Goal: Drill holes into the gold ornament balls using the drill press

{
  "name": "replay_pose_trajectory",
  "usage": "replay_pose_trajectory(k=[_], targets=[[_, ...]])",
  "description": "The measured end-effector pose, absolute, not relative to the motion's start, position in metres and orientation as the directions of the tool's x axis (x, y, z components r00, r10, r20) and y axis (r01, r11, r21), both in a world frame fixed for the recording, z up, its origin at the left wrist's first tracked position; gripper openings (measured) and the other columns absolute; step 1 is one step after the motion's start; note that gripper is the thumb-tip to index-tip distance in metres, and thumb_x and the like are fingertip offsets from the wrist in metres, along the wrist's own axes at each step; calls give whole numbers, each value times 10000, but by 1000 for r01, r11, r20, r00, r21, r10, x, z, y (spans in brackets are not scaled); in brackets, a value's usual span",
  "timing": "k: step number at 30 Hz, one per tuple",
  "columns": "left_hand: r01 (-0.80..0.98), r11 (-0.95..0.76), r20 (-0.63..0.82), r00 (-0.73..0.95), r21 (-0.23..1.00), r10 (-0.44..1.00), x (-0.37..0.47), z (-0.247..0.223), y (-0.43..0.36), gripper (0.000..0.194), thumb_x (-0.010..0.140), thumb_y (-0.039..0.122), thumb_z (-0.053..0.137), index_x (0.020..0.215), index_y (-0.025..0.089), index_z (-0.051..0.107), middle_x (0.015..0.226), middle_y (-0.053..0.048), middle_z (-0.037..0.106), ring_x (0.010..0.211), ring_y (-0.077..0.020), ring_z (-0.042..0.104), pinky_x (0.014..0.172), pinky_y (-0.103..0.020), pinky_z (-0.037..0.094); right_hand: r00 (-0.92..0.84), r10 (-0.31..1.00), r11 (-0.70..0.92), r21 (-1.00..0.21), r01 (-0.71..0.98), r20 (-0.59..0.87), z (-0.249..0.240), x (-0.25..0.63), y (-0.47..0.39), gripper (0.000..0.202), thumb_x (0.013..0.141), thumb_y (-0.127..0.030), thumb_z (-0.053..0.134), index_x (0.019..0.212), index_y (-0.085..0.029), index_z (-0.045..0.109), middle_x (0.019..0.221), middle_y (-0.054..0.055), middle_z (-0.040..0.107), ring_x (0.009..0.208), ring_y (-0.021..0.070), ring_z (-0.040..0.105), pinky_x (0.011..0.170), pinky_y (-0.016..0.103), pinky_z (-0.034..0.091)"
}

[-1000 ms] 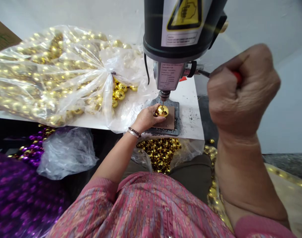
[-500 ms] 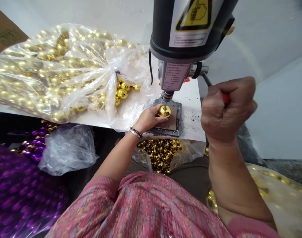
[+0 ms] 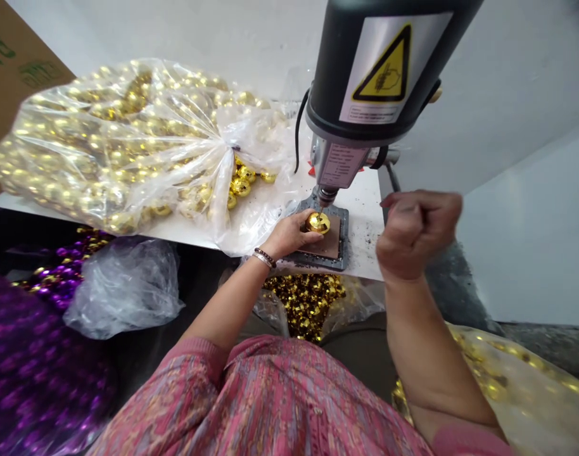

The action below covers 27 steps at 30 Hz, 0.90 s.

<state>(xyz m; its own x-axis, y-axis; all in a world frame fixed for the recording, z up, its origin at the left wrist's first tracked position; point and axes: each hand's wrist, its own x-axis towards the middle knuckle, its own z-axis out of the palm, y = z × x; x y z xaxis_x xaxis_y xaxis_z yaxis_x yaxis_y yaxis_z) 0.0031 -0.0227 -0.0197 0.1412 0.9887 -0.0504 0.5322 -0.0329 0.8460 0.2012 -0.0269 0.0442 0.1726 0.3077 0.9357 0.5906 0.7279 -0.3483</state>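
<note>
My left hand (image 3: 292, 234) grips a shiny gold ball (image 3: 319, 223) between thumb and fingers, on a brown board (image 3: 328, 244) over the drill press's grey base (image 3: 343, 253). The thin bit under the chuck (image 3: 327, 194) meets the top of the ball; how deep it sits I cannot tell. Overhead hangs the black motor housing of the drill press (image 3: 334, 120), with a yellow warning triangle. To the right, my right hand (image 3: 417, 234) is closed around the end of the feed lever (image 3: 393, 177), whose knob is mostly hidden by the fingers.
A large clear bag of gold balls (image 3: 104, 145) lies on the white table (image 3: 360, 247), with loose gold balls (image 3: 241, 186) by its neck. Below the table edge are gold pieces (image 3: 308, 301) in plastic. Purple bagged items (image 3: 37, 373) stand at left; a cardboard box (image 3: 28, 69) is behind.
My right hand has moved down and left with the lever. My left hand still holds the gold ball under the bit. The whole view has shifted slightly.
</note>
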Motion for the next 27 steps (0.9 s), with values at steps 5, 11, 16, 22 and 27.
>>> replay_pose_trajectory(k=[5,11,16,22,27], targets=[[439,-53,-19,157,897,987,4,-21,-29,473,755,230,843,1205,180,706,1004,-28,762,860,-186,673,837,-316,552,234,584,635,-617,465,778,116,202,-2,295,983,-323,421,727,-187,362,669,-32,425,607,42,413,644,213,325],[431,-123,1,273,894,962,-7,-14,-63,618,745,259,873,1327,186,678,1034,-32,753,834,-170,667,811,-310,553,385,677,523,-778,348,628,140,196,16,302,887,-170,527,627,-195,377,614,-15,463,578,63,418,582,226,322],[448,-182,18,346,875,938,-25,-10,-66,630,775,382,908,1345,200,708,1150,-82,776,803,-161,661,804,-320,563,352,664,568,-751,336,660,136,196,13,269,892,-184,495,626,-188,455,595,-8,484,589,72,491,609,229,379],[716,190,102,-344,671,934,-86,-2,0,423,1004,159,579,1416,96,654,1363,-168,716,1191,-254,658,1080,-377,492,350,655,590,-742,318,670,134,197,6,208,876,-224,495,677,-170,520,624,-1,521,651,78,551,630,224,400],[797,302,52,-383,523,922,-121,10,31,606,1005,123,508,1608,111,449,1482,-178,632,1284,-271,575,1146,-416,419,335,679,554,-756,349,653,133,196,-5,256,939,-281,471,723,-150,509,636,-54,501,634,11,524,641,179,383]])
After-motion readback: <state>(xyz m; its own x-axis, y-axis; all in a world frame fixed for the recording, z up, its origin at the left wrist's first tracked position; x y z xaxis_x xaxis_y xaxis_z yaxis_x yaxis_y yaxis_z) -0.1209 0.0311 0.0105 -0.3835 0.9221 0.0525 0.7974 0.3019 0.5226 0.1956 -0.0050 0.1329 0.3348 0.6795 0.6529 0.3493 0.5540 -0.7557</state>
